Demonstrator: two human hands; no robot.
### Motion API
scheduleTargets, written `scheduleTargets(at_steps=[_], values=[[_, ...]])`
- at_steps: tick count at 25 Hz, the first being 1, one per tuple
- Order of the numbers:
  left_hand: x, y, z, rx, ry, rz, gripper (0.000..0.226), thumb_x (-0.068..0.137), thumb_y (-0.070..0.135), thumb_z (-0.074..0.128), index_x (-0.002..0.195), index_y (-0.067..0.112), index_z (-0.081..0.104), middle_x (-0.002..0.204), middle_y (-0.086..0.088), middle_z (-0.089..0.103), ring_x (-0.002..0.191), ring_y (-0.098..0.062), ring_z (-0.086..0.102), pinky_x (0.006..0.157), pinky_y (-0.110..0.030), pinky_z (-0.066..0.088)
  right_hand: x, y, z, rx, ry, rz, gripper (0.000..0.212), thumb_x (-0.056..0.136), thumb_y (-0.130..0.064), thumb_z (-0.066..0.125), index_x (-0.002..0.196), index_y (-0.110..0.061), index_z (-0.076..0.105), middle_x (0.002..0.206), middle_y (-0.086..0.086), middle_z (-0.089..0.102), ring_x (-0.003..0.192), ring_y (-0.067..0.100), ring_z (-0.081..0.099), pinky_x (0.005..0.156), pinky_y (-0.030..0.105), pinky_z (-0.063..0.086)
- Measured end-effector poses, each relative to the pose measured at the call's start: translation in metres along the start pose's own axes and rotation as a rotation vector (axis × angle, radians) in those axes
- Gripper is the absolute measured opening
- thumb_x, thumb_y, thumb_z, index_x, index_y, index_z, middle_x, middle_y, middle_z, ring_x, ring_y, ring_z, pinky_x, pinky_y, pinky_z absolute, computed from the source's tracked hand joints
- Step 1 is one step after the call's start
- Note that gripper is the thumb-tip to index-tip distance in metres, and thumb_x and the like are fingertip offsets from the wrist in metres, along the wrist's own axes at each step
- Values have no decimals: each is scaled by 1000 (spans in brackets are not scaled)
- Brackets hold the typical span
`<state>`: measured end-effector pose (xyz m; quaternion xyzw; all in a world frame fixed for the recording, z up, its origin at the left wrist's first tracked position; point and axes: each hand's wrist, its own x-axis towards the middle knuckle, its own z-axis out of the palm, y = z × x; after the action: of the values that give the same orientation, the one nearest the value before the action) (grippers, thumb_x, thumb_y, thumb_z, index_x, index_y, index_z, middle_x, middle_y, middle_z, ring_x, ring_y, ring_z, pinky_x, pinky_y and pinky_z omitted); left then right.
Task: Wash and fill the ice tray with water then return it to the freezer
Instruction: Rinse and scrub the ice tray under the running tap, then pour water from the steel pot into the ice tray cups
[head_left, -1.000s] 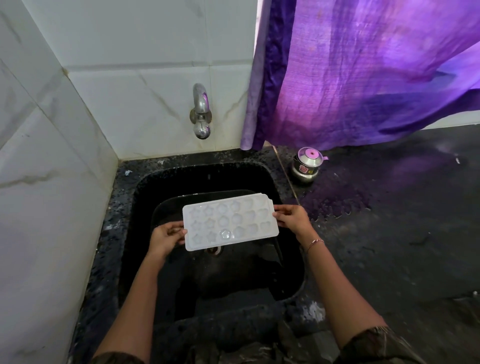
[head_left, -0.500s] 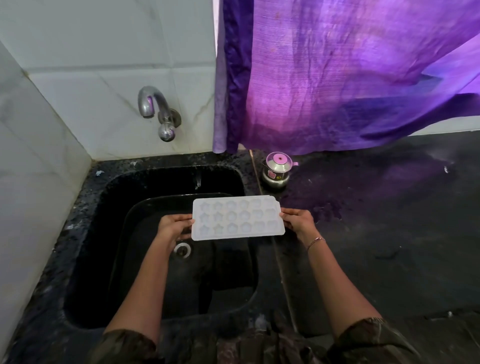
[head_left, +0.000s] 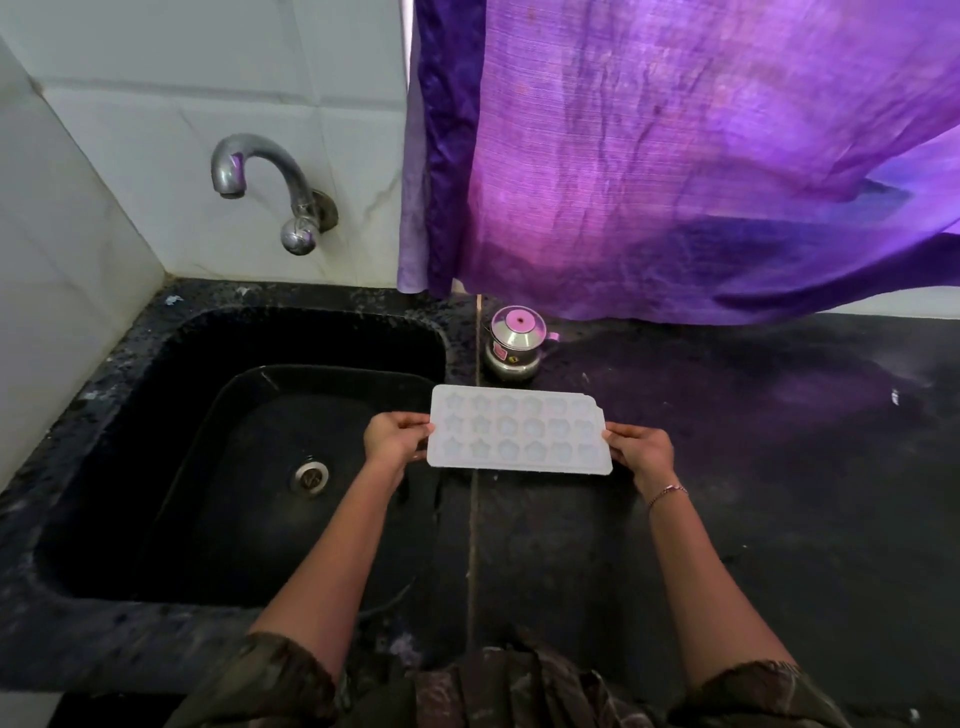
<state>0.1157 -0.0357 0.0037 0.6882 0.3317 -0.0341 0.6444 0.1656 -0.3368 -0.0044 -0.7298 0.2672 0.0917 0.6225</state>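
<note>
A white ice tray (head_left: 519, 430) with star and round moulds is held level above the right rim of the black sink (head_left: 171, 364) and the dark counter (head_left: 753, 467). My left hand (head_left: 395, 441) grips its left short edge. My right hand (head_left: 641, 449) grips its right short edge, a thin bracelet on that wrist. The metal tap (head_left: 260, 176) sticks out of the tiled wall at the upper left, no water running from it. Whether the moulds hold water I cannot tell.
A small steel pot with a pink lid knob (head_left: 514, 340) stands on the counter just behind the tray. A purple curtain (head_left: 675, 156) hangs over the counter's back. White tiled walls close the left and back sides. The sink drain (head_left: 310, 475) lies left of my left hand.
The tray has travelled to the right, from over the middle of the sink to over its right rim and the counter, still gripped by both hands. My view has swung right with it.
</note>
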Motion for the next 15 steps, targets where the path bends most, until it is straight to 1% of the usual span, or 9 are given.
scheduleTargets(at_steps=[2,3,5,6,9,13,15], values=[[-2,5,18,-21,-4,12,20,86,-4,63,106,-7,64,103,-18,66,72,-19,63,51,-22,55,9,-2,-11,-15,27,-37,23,84,6,62,107,8,65,100,13,66,70,14,62,60,14,55],[-2,8,26,-27,-9,16,21,86,-5,62,107,-8,64,100,-17,65,68,-17,61,47,-19,54,15,-3,-16,-27,45,-49,22,84,5,62,105,7,66,103,15,67,74,18,63,67,19,57],[0,10,37,-25,-17,14,22,86,-6,61,108,-10,63,97,-16,63,66,-15,59,43,-16,51,24,-5,-22,-59,80,-57,19,83,4,64,102,4,68,106,18,68,83,23,65,81,31,55],[2,8,41,-17,-13,6,21,86,-6,62,106,-10,63,97,-17,63,66,-15,59,43,-16,52,28,-5,-25,-77,89,-57,19,83,3,65,102,3,68,105,17,69,86,24,66,84,33,54],[9,2,46,13,19,-24,14,85,-4,64,99,-4,66,102,-19,66,71,-17,63,47,-19,54,36,-6,-26,-137,90,-73,20,82,0,66,102,1,70,102,15,70,89,23,66,88,34,53],[11,2,49,4,19,-27,17,85,-3,64,102,-5,66,96,-14,65,83,-23,63,51,-20,54,43,-8,-27,-220,71,-87,20,82,-3,69,102,-1,71,102,12,70,93,23,67,93,38,52],[11,0,49,-5,30,-26,17,84,-3,65,101,-4,66,96,-13,65,82,-23,64,51,-18,55,45,-8,-29,-242,59,-90,20,81,-4,69,101,-3,71,101,10,70,93,22,67,93,39,52]])
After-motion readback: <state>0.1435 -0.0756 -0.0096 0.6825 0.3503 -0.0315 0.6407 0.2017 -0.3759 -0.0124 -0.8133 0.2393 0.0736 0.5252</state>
